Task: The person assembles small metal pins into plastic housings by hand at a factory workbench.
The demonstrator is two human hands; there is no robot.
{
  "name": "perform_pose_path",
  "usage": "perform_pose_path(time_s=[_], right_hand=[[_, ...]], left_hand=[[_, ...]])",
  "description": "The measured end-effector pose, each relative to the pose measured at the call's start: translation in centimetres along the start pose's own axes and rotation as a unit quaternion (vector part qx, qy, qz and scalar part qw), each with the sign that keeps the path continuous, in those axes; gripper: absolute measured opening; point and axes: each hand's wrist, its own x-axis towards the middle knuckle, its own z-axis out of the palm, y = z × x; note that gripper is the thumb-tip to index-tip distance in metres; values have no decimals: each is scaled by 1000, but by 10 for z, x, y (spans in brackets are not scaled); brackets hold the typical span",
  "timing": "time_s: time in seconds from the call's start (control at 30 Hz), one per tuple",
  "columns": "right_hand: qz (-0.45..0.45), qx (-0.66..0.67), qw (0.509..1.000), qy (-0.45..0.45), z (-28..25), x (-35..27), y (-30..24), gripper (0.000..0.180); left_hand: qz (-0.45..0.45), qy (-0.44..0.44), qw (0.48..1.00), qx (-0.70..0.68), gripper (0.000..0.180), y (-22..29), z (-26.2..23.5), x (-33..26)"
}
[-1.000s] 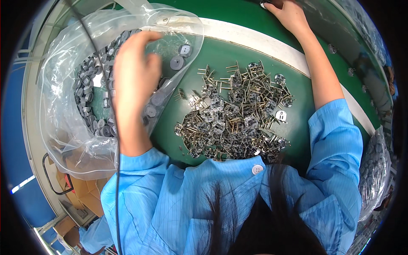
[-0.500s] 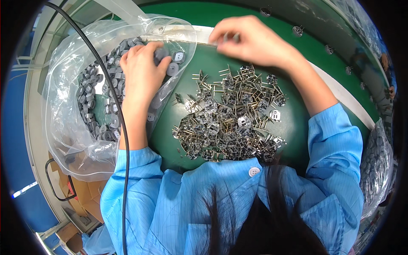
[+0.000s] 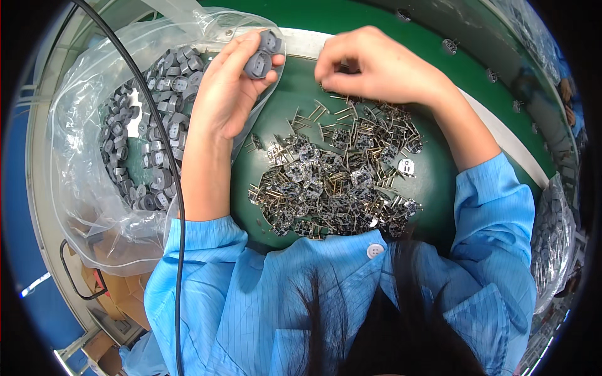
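Observation:
My left hand (image 3: 229,88) is closed around two grey round plastic caps (image 3: 258,64), held up over the edge of the clear plastic bag (image 3: 81,207). One sits above the other, their hollow sides partly showing. Many similar grey caps (image 3: 164,182) lie inside the bag at the left. My right hand (image 3: 376,69) is curled in a pinch above the far end of a heap of small circuit boards with metal pins (image 3: 326,182). Whatever its fingertips hold is mostly hidden behind the fingers.
A green conveyor belt (image 3: 351,15) curves past the far side, carrying spaced-out pin boards (image 3: 449,46). A pale rail (image 3: 301,42) borders it. A black cable (image 3: 169,147) hangs across the left side. Another filled plastic bag (image 3: 555,238) is at the right edge.
My left hand has come up out of the bag, away from the loose caps, with two grey caps now visible in it. My right hand stays near the same place, still pinched.

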Motion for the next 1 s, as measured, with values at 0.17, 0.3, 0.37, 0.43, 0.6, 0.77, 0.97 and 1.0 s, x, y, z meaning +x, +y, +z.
perform_pose_path(time_s=[0.17,0.3,0.37,0.43,0.6,0.77,0.97,1.0], right_hand=[[72,-41,993,84,5,5,15,26],[93,-29,995,26,2,6,4,28],[106,-29,994,20,1,5,4,26],[70,-38,997,-14,4,2,10,21],[81,120,989,21,-12,4,6,14],[-26,110,981,156,5,13,1,18],[22,77,992,102,6,7,-2,16],[19,75,992,101,7,7,-2,16]], left_hand=[[-21,-20,999,-37,24,0,5,-2],[-10,3,1000,5,21,-4,1,-2],[-10,17,1000,24,21,-6,1,0],[-2,29,998,53,22,-7,6,-1],[18,62,990,123,28,-10,16,-3],[10,24,991,128,29,-10,21,-3],[1,5,995,98,28,-11,22,-4],[5,6,995,97,28,-10,23,-4]])
